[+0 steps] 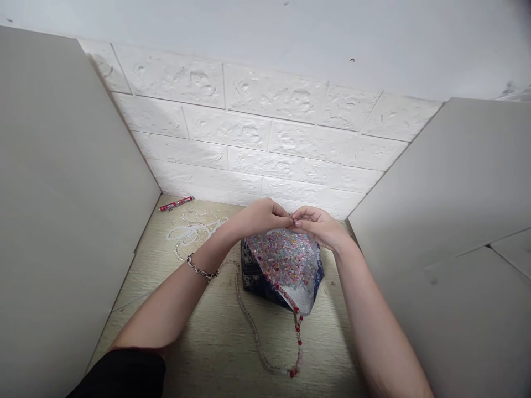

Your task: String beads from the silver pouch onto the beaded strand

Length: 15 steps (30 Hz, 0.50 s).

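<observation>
My left hand (269,213) and my right hand (317,225) meet fingertip to fingertip above the far edge of a bag of small beads. Both are closed in a pinch; whatever sits between the fingertips is too small to make out. Below them lies the open clear plastic bag of multicoloured beads (286,257), resting on a dark blue patterned pouch (261,284). A beaded strand (249,320) loops across the front, pale on the left and with red beads on the right. Its red and pink stretch climbs over the bag's near edge towards my hands.
Coiled white and pale bead strands (191,229) lie on the light wood-grain table (207,354) at left. A red pen-like stick (176,204) rests near the back wall. Grey panels (62,166) stand on both sides, and a white brick-pattern wall (265,132) closes the back.
</observation>
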Motion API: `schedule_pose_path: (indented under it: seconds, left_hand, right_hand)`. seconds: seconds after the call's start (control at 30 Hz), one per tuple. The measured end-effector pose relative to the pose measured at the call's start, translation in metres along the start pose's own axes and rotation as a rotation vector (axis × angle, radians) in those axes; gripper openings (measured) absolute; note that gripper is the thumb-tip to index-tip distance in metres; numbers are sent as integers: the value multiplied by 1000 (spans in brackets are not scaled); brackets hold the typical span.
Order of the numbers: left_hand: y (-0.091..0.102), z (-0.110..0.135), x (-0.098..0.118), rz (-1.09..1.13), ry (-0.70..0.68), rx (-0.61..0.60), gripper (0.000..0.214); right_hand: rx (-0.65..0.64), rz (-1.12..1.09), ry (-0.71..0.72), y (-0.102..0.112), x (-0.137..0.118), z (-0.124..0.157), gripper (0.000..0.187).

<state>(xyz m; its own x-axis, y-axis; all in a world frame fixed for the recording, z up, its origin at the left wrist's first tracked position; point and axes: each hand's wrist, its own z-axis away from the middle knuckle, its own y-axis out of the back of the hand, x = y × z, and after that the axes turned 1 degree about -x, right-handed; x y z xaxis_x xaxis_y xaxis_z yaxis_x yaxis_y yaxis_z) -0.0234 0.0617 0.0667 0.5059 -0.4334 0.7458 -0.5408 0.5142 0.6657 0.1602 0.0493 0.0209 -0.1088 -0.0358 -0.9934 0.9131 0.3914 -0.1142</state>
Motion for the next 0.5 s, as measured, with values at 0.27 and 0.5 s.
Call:
schedule_pose_path:
  seconds: [0.27, 0.5]
  left_hand:
    - [0, -1, -1, -12, 5, -1, 34]
    - [1, 0, -2, -20, 2, 3, 35]
  right_hand:
    - [-3, 28, 4, 1, -1, 1, 19]
    - [-6, 41, 10, 1, -1, 1, 16]
